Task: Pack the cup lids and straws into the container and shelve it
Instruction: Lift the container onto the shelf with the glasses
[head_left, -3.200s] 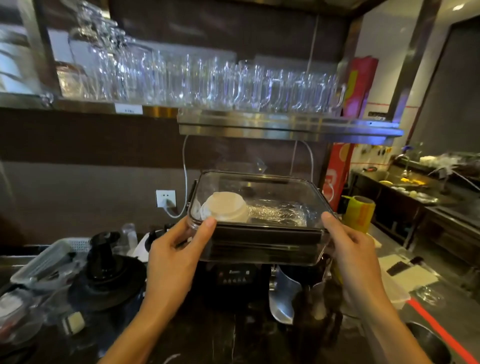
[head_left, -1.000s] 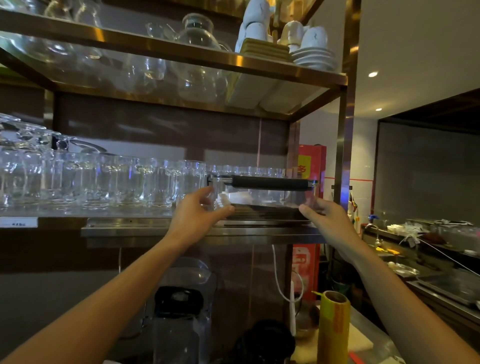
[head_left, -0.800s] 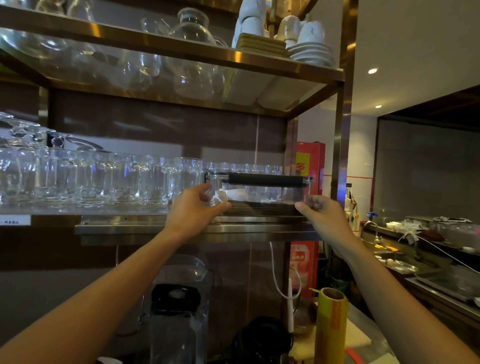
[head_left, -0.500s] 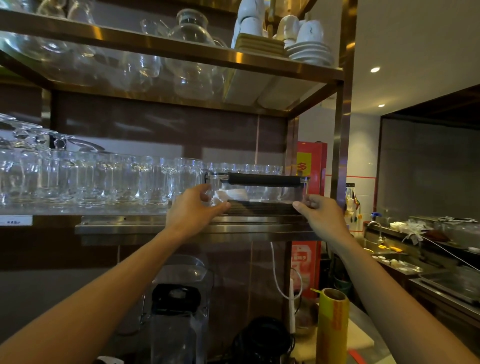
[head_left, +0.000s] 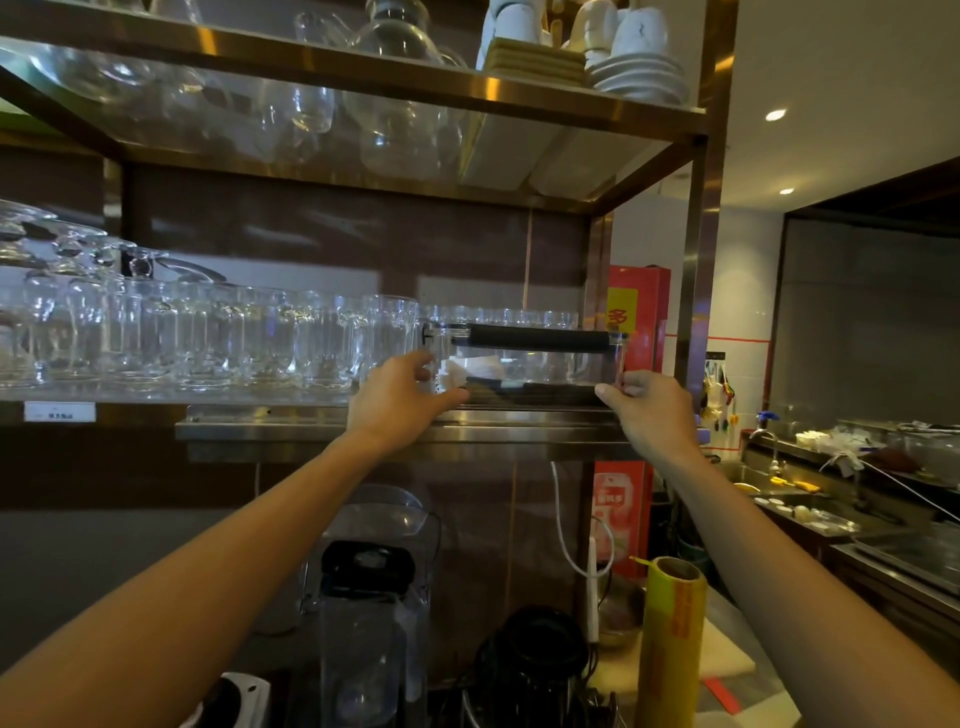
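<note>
Both hands, left hand (head_left: 400, 397) and right hand (head_left: 649, 408), are gripping the container (head_left: 524, 364) on the shelf (head_left: 311, 423); glare is blurring the white lids (head_left: 470, 370) inside.

Legible markings are few. The red box (head_left: 638, 306) standing at the right end of the shelf carries a yellow panel with one readable Chinese character, "多". A red poster (head_left: 618, 514) below the shelf bears a white line of characters ending in "多" (the rest too blurred to read). The white shelf-edge label (head_left: 59, 412) shows dark print, illegible. The cling-film roll (head_left: 672, 639) has red lettering, unreadable.
</note>
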